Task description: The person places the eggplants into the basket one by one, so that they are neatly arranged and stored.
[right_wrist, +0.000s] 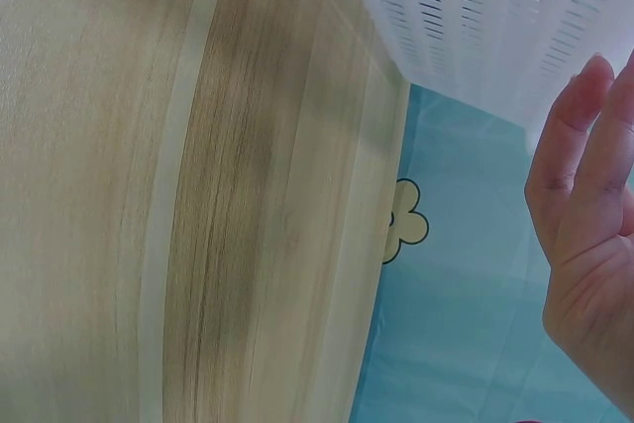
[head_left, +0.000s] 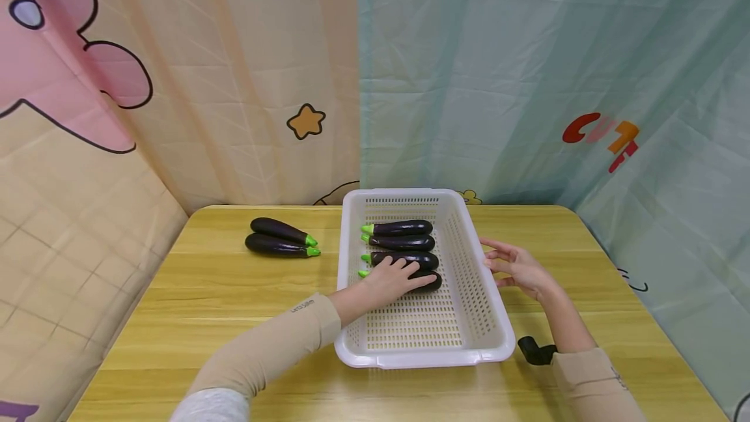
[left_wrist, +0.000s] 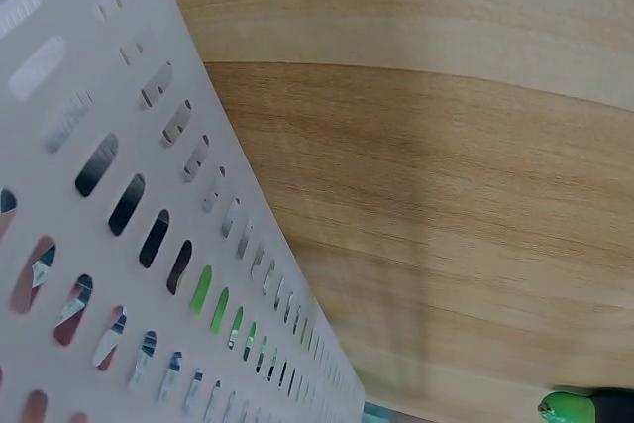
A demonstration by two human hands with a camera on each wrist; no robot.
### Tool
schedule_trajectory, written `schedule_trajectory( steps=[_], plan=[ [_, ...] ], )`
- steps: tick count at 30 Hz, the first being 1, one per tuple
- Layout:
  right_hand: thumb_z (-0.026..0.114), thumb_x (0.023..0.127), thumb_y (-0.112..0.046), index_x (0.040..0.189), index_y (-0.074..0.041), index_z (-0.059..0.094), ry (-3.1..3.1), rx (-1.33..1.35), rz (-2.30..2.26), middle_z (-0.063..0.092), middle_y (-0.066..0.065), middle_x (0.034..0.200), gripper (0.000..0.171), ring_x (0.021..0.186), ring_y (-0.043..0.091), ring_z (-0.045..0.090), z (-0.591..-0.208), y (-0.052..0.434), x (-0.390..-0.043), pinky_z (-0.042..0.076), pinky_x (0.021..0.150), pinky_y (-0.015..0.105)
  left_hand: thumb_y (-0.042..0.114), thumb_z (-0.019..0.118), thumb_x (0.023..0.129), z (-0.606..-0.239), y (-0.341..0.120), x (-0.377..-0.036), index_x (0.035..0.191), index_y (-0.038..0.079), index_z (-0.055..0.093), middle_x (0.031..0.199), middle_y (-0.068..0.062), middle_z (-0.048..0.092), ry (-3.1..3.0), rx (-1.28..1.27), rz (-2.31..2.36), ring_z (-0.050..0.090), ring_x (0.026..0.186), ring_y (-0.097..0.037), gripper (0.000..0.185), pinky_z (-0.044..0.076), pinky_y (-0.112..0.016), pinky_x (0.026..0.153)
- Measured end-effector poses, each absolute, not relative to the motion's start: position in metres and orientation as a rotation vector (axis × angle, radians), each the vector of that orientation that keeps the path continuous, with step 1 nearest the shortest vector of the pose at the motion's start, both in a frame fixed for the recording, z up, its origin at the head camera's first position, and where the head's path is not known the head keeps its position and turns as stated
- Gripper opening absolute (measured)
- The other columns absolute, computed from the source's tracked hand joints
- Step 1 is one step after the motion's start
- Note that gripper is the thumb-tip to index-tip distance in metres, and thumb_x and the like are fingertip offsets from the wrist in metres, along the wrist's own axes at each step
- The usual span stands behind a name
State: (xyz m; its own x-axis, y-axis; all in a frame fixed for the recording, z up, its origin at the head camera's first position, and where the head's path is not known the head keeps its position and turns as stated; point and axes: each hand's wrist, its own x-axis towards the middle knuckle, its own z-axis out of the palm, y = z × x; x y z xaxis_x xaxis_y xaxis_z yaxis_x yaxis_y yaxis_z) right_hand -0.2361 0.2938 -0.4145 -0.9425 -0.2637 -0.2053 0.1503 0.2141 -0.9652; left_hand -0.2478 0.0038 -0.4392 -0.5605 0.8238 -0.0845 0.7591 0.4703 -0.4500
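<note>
The left hand [head_left: 391,284] touches an eggplant [head_left: 431,284] in the white basket [head_left: 430,359]

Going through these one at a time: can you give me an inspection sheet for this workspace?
Surface: wood-grain table, partly hidden by the basket and arms.
Job's things: white basket with four eggplants lying side by side, green stems to the left; two more eggplants on the table left of the basket, stems towards it.
Clutter: black item beside the right sleeve; cannot tell what it is.
Hands: left hand over the nearest eggplant in the basket, grip unclear; right hand at the basket's right side, contact unclear.
Cables: nothing seen.
Surroundings: printed sheets behind and beside the table.
</note>
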Motion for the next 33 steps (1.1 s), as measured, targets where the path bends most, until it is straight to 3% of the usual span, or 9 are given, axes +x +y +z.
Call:
schedule_trajectory(
  steps=[10,17,23,30,33],
  plan=[
    [0.058,0.090,-0.016,0.142,0.000,0.028,2.174,-0.127,-1.778,0.052,0.002,0.100,0.061,0.082,0.011,0.060,-0.415,0.294,-0.236,0.053,0.064,0.029,0.033,0.054,0.092,-0.434,0.000,-0.248,0.146,0.036,0.016,0.137,0.002,0.038,-2.574,-1.354,0.605,0.047,0.112,-0.016,0.066,0.044,-0.031,0.087],
    [0.058,0.090,-0.015,0.141,0.001,0.027,2.168,-0.122,-1.788,0.052,0.002,0.100,0.061,0.082,0.011,0.060,-0.414,0.293,-0.236,0.053,0.062,0.028,0.046,0.058,0.085,-0.429,-0.009,-0.246,0.145,0.035,0.021,0.133,0.001,0.039,-2.559,-1.324,0.501,0.047,0.106,-0.017,0.072,0.045,-0.029,0.081],
    [0.058,0.090,-0.015,0.142,0.000,0.027,2.167,-0.121,-1.780,0.052,0.002,0.100,0.061,0.083,0.011,0.059,-0.414,0.292,-0.235,0.053,0.064,0.029,0.039,0.062,0.084,-0.419,-0.024,-0.244,0.144,0.032,0.025,0.136,-0.004,0.040,-2.648,-1.273,0.295,0.045,0.112,-0.022,0.071,0.043,-0.035,0.086],
    [0.059,0.090,-0.014,0.141,0.001,0.028,2.169,-0.124,-1.788,0.053,0.001,0.099,0.062,0.082,0.011,0.059,-0.414,0.293,-0.235,0.053,0.063,0.028,0.035,0.066,0.083,-0.408,-0.045,-0.247,0.142,0.028,0.032,0.129,-0.008,0.042,-2.593,-1.153,0.030,0.047,0.105,-0.024,0.069,0.042,-0.035,0.079],
    [0.059,0.090,-0.014,0.141,0.001,0.028,2.169,-0.127,-1.792,0.053,0.001,0.099,0.062,0.082,0.011,0.060,-0.414,0.292,-0.235,0.053,0.062,0.028,0.032,0.066,0.083,-0.403,-0.055,-0.247,0.142,0.027,0.032,0.129,-0.010,0.043,-2.621,-1.075,-0.101,0.047,0.107,-0.026,0.068,0.042,-0.039,0.083]
  ],
)
